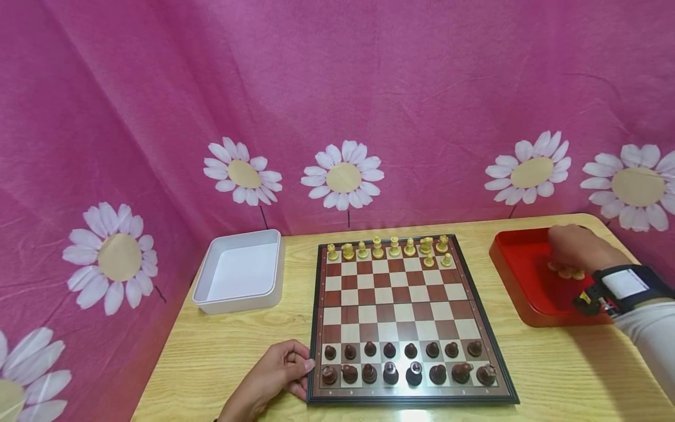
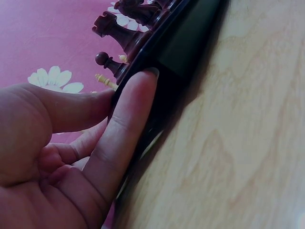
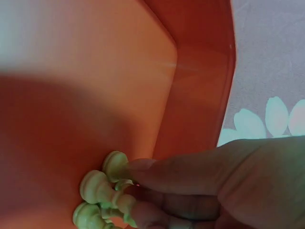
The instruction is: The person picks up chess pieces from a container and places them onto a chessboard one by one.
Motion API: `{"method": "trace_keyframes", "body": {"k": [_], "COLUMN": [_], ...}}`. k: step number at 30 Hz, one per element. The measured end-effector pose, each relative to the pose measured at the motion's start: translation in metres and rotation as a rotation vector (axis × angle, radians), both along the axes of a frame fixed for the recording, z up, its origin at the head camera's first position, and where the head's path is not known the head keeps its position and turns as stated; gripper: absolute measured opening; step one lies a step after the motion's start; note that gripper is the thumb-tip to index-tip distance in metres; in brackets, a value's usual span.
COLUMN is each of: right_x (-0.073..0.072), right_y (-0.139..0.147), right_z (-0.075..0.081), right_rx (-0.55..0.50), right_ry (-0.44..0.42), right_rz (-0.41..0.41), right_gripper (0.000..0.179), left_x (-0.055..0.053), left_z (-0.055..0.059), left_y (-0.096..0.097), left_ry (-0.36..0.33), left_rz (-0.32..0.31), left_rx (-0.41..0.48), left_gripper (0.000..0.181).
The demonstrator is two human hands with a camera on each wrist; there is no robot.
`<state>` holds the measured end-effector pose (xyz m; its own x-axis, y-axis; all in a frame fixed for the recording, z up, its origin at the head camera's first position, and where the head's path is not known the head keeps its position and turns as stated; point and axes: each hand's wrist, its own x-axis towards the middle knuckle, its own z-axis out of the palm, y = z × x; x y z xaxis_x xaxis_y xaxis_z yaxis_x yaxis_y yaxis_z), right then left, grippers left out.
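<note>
My left hand (image 1: 287, 370) grips the left edge of the chessboard (image 1: 313, 328) near its front corner. In the left wrist view its fingers (image 2: 127, 112) lie along the board's dark side. Inside the red box (image 1: 532, 313), my right hand (image 1: 582, 249) reaches into a small cluster of cream pawns. The right wrist view shows the thumb and fingers pinching a cream pawn (image 3: 116, 166), with another pawn (image 3: 94, 187) against the fingers. Cream pieces (image 1: 378, 248) line the board's far row, with two cream pawns (image 1: 429, 260) in front at the right.
Two rows of dark chess pieces (image 1: 390, 373) stand at the board's near side. A white box (image 1: 242, 275) sits on the wooden table (image 1: 221, 346) left of the board. Behind the table hangs a pink cloth (image 1: 422, 117) with daisies.
</note>
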<state>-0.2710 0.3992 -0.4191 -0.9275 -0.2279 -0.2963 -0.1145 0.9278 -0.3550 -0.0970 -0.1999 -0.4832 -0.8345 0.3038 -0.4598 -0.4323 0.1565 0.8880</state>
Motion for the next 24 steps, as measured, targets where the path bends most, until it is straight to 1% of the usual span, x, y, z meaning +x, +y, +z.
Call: {"method": "trace_keyframes", "body": {"k": [2, 4, 6, 9, 11, 13, 14, 15, 16, 18, 21, 24], "right_x": [0.001, 0.001, 0.001, 0.001, 0.001, 0.001, 0.001, 0.001, 0.001, 0.000, -0.001, -0.003], "right_y": [0.000, -0.001, -0.004, -0.007, -0.008, -0.009, -0.009, -0.010, -0.010, -0.011, -0.014, -0.017], "right_z": [-0.002, -0.003, -0.002, -0.001, -0.001, -0.002, -0.002, -0.003, -0.003, -0.002, 0.003, 0.012], "right_rx": [0.018, -0.001, -0.021, -0.030, -0.055, -0.060, -0.075, -0.082, -0.080, -0.045, 0.012, 0.056], "right_ry": [0.016, 0.007, 0.003, 0.004, 0.001, 0.003, 0.001, -0.002, -0.002, -0.006, -0.019, -0.012], "right_rz": [0.007, -0.008, -0.026, -0.024, -0.031, -0.023, -0.026, -0.025, -0.021, 0.000, 0.019, 0.018], "right_gripper": [0.018, 0.014, 0.007, 0.004, 0.011, 0.014, 0.020, 0.022, 0.022, 0.014, 0.005, 0.004], "left_x": [0.000, 0.000, 0.000, 0.000, 0.000, 0.000, 0.000, -0.001, -0.001, 0.000, 0.000, -0.001], "left_z": [0.000, 0.001, 0.000, 0.000, 0.000, 0.000, 0.000, 0.000, 0.000, -0.001, -0.001, -0.001], "left_y": [0.001, 0.001, 0.001, 0.000, 0.000, 0.000, 0.001, 0.001, 0.001, 0.001, 0.001, 0.001], "left_ry": [0.000, 0.000, 0.004, 0.006, 0.007, 0.006, 0.006, 0.005, 0.005, 0.006, 0.005, 0.006], "left_rz": [-0.001, 0.000, 0.001, 0.003, 0.004, 0.004, 0.003, 0.002, 0.001, -0.002, -0.002, 0.001], "left_rx": [-0.002, -0.005, -0.008, -0.012, -0.012, -0.010, -0.008, -0.007, -0.007, -0.006, -0.011, -0.019], "left_gripper": [0.023, 0.023, 0.023, 0.023, 0.023, 0.023, 0.023, 0.023, 0.022, 0.022, 0.022, 0.022]}}
